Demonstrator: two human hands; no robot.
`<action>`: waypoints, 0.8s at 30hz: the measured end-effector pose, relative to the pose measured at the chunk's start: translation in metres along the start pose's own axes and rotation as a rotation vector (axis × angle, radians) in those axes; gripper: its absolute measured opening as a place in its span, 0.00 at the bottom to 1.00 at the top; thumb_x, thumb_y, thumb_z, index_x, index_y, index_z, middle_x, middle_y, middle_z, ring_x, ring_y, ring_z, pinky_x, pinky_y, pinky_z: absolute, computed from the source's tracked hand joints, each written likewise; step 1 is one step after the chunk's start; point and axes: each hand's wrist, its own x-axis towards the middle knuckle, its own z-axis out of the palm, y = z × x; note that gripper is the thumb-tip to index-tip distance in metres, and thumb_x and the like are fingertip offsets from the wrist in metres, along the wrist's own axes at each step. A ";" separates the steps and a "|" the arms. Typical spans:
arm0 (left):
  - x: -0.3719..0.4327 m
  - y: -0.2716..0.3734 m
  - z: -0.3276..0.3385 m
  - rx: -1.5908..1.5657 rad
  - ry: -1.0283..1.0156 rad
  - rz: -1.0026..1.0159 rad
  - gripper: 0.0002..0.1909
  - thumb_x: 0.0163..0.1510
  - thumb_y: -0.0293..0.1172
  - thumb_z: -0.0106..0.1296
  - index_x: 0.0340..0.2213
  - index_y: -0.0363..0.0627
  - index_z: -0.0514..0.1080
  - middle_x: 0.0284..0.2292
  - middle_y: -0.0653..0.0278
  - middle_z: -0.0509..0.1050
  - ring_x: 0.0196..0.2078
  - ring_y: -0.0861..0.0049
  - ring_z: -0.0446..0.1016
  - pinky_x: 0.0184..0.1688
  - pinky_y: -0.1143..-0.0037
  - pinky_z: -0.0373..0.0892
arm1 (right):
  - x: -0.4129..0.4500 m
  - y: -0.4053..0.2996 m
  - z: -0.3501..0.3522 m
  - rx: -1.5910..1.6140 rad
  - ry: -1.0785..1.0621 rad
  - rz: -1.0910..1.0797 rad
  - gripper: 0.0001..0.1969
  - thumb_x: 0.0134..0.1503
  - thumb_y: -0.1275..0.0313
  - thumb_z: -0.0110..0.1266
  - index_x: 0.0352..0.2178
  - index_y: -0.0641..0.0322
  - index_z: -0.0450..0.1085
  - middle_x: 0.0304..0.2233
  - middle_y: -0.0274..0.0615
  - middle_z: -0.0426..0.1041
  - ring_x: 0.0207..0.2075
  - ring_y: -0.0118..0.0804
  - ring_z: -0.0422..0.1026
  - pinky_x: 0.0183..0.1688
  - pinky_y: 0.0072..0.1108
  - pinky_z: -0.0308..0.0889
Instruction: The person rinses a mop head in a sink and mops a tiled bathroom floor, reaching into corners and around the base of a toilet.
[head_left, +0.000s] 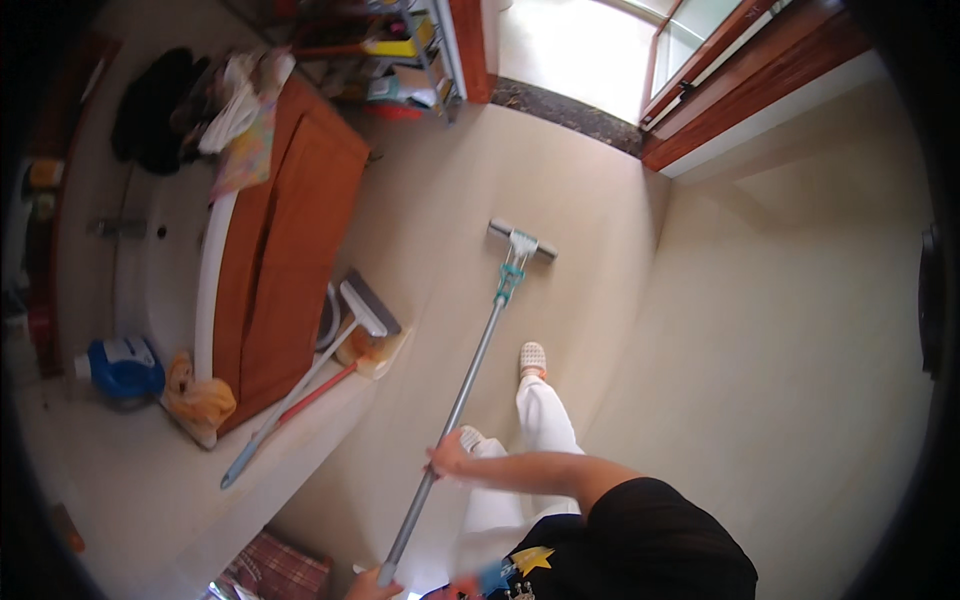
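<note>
A sponge mop with a grey metal pole (471, 373) slants across the floor in front of me. Its T-shaped head (523, 241), with a white and teal squeeze mechanism, is on the pale tiled floor (442, 217) ahead of my feet. My right hand (450, 455) is wrapped around the lower middle of the pole. Closer to my body, at the bottom edge of the view, my left hand (373, 586) holds the pole's upper end and is partly cut off. A white perforated clog (532, 358) on one foot is just right of the pole.
To the left stands a wooden vanity cabinet (300, 217) with a sink. A broom (367, 304) and a red-handled dustpan (379, 358) lean by its corner. A blue bottle (124, 367) sits on the counter. Beyond are a doorway threshold (570, 112) and a cluttered shelf rack (420, 60).
</note>
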 end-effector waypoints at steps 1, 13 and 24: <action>0.016 0.043 -0.016 -0.184 -0.089 -0.050 0.11 0.47 0.35 0.54 0.29 0.40 0.69 0.19 0.61 0.70 0.19 0.78 0.69 0.20 0.74 0.64 | 0.000 -0.041 -0.034 -0.061 0.062 -0.071 0.21 0.53 0.78 0.45 0.40 0.67 0.39 0.27 0.59 0.66 0.17 0.44 0.72 0.12 0.33 0.69; 0.126 0.445 -0.147 -0.853 -0.363 0.102 0.18 0.50 0.31 0.53 0.39 0.38 0.60 0.23 0.62 0.68 0.16 0.81 0.67 0.17 0.79 0.66 | 0.035 -0.379 -0.278 0.360 0.300 -0.590 0.09 0.55 0.73 0.45 0.27 0.69 0.56 0.14 0.43 0.61 0.11 0.37 0.65 0.10 0.27 0.63; 0.161 0.481 -0.197 -0.236 0.184 0.100 0.16 0.48 0.40 0.56 0.20 0.39 0.69 0.14 0.65 0.69 0.14 0.82 0.67 0.17 0.80 0.62 | 0.007 -0.485 -0.265 0.215 0.232 -0.225 0.21 0.56 0.70 0.42 0.45 0.64 0.40 0.25 0.50 0.60 0.17 0.37 0.62 0.16 0.30 0.65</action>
